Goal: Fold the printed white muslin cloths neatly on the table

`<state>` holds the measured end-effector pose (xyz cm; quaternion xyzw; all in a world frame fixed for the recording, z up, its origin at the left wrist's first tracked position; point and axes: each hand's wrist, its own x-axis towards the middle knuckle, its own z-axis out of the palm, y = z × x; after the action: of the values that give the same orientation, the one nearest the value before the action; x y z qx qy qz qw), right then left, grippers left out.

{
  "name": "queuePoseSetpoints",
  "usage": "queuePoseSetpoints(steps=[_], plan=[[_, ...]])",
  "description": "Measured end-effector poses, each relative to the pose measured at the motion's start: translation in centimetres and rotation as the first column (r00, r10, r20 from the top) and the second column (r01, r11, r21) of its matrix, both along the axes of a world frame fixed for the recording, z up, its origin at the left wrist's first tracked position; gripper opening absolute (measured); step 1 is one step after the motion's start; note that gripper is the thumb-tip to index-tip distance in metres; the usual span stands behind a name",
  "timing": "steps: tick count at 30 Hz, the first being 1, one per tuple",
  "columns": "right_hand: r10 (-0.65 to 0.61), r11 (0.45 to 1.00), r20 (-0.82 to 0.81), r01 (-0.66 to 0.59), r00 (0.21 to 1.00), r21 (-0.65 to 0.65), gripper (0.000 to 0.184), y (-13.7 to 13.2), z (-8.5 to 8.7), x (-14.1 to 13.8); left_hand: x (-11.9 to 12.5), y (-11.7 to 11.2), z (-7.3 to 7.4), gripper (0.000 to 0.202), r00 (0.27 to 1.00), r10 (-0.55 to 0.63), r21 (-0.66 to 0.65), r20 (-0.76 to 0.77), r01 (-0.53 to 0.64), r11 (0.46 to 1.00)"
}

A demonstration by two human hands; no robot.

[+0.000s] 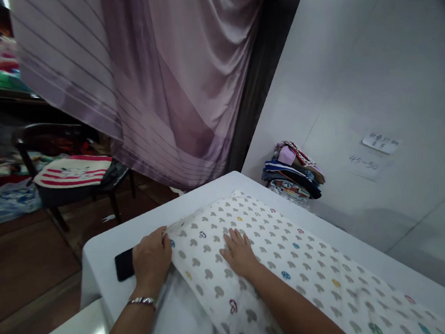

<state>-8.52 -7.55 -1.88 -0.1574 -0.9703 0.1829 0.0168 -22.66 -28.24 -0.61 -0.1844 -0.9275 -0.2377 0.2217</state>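
- Sizing up the layout here, we've got the cloth [295, 265] spread on the bench [109, 243], its long axis running from the far end back toward us and off to our right.
- Our left hand [151, 258] is the one at the corner: fingers curled, and that grip looks closed on the cloth's left edge, with most of the fabric lying to its right.
- Our right hand [239, 254] sits further in, palm down and fingers spread on the print, so no grip there, just contact.
- So the left is nearer the left edge, while the right forearm lies over the fabric.
- Heads-up: the phone [124, 264] is just beside our left hand; we can't tell if they touch.
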Motion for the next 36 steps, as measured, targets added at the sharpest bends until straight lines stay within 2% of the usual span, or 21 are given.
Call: queuePoseSetpoints(steps=[2,4,6,9,14,18,23,27,31,36], plan=[[0.004,1.000,-0.009,-0.004,1.000,-0.007,0.060,-1.4,0.6,0.9,0.0,0.0,0.2,0.037,1.000,-0.002,-0.023,0.014,0.003,1.000],[0.078,0.997,-0.040,-0.079,0.996,-0.009,0.059,-3.3,0.6,2.5,0.0,0.0,0.4,0.038,0.999,-0.018,-0.036,0.033,0.019,0.999],[0.177,0.984,-0.072,-0.178,0.982,-0.012,0.058,-5.3,0.3,4.5,0.0,0.1,0.6,0.038,0.998,-0.028,-0.027,0.060,0.029,0.999],[0.224,0.974,-0.147,-0.228,0.964,-0.010,0.055,-7.4,-0.6,7.4,0.0,0.3,0.8,0.036,0.993,-0.029,0.018,0.118,0.027,0.999],[0.279,0.960,-0.336,-0.262,0.900,0.095,0.045,-8.5,-1.4,11.4,0.2,0.3,1.2,0.037,0.963,-0.074,0.101,0.259,0.049,0.994],[0.243,0.969,-0.361,-0.208,0.901,0.132,0.038,-8.9,-1.2,13.6,0.0,0.3,1.7,0.037,0.954,-0.105,0.109,0.279,0.077,0.991],[0.171,0.984,-0.293,-0.148,0.941,0.098,0.038,-9.2,-0.6,13.6,-0.8,1.4,2.3,0.035,0.936,-0.124,0.116,0.330,0.090,0.989],[0.129,0.989,-0.283,-0.145,0.950,-0.034,0.028,-8.6,-0.1,12.5,-0.4,2.1,2.7,0.034,0.915,-0.145,0.151,0.377,0.093,0.984],[0.076,0.981,-0.282,-0.123,0.956,-0.153,0.024,-7.9,0.4,11.9,1.7,0.9,2.5,0.038,0.903,-0.156,0.216,0.401,0.073,0.974],[0.056,0.979,-0.252,-0.102,0.966,-0.174,0.023,-7.6,0.2,11.3,6.3,-1.8,1.1,0.031,0.860,-0.156,0.259,0.486,0.029,0.965]])
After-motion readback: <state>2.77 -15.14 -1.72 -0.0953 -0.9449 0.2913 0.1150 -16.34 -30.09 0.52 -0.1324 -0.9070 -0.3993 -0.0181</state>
